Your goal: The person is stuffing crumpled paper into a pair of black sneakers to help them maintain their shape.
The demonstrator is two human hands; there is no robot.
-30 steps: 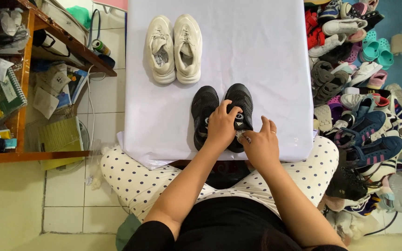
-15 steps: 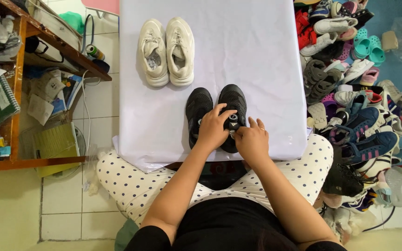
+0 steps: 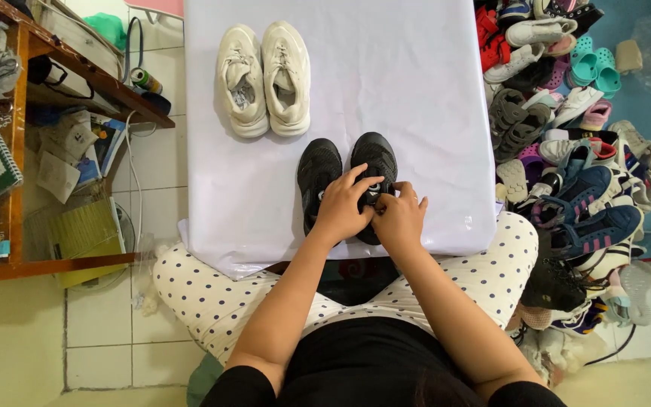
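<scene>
The person sits cross-legged on the tiled floor in polka-dot trousers (image 3: 484, 271), bent over a low table draped in a white sheet (image 3: 423, 98). Both hands are busy at the near edge of that sheet, on a pair of black sneakers (image 3: 319, 175) standing side by side with their toes pointing away. The left hand (image 3: 346, 205) lies over the gap between the two shoes, its fingers curled and reaching onto the top of the right-hand shoe (image 3: 375, 157), where the laces would be. The right hand (image 3: 401, 218) sits just beside it, touching it, fingers bunched narrow and pinched at the same spot on that shoe; exactly what they grip is hidden by the knuckles, so I cannot tell whether it is a lace or the tongue. The left-hand black shoe is mostly uncovered, only its near end under the wrist. Farther up the sheet and a little to the left stands a pair of cream-white sneakers (image 3: 264, 79), also side by side, well apart from the hands. To the right of the table a big heap of mixed shoes (image 3: 574, 158) spreads over the floor, with teal clogs, grey trainers and dark blue sneakers among them. To the left is a wooden shelf unit (image 3: 77, 71) crowded with papers, notebooks and a small can, with a white cable trailing down onto the tiles.
</scene>
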